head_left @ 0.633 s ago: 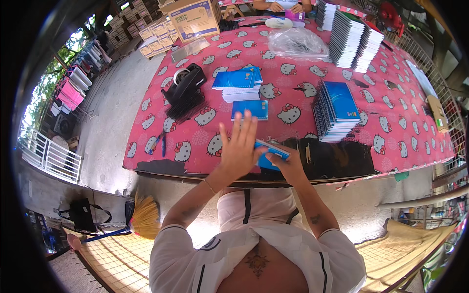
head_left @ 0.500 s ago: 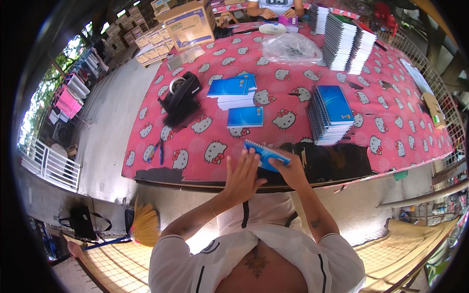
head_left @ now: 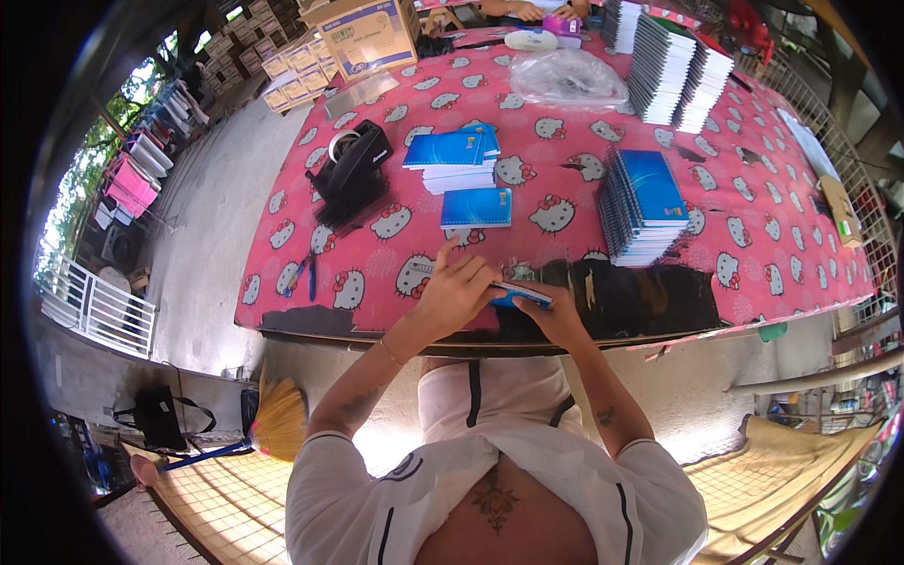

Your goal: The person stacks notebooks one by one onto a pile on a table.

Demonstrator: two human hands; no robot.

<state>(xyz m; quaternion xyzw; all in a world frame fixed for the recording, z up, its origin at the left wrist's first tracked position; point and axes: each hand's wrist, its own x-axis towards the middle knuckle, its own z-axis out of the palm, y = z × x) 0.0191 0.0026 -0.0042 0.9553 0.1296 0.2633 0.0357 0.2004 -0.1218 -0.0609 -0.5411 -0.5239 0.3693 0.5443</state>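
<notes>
A small blue spiral notebook (head_left: 520, 296) is held nearly edge-on at the table's near edge. My right hand (head_left: 559, 318) grips its right end. At the other end, my left hand (head_left: 459, 294) has its fingers curled against the notebook, with the index finger raised; some of its fingertips are hidden. Just beyond lies a blue notebook (head_left: 476, 208), and behind that a stack of blue notebooks (head_left: 446, 149). To the right stands a taller stack of blue spiral notebooks (head_left: 646, 193).
A black tape dispenser (head_left: 354, 168) stands left on the pink tablecloth (head_left: 377, 268), above a small blue-handled tool (head_left: 312, 278). Farther back are a clear plastic bag (head_left: 568, 77), tall notebook stacks (head_left: 662, 80) and a carton (head_left: 369, 40). Another person's hands (head_left: 527, 11) work at the far side.
The notebook has tilted from showing its cover to nearly edge-on. My left hand, flat on the cover before, has shifted left with its index finger lifted. The view has tipped down slightly.
</notes>
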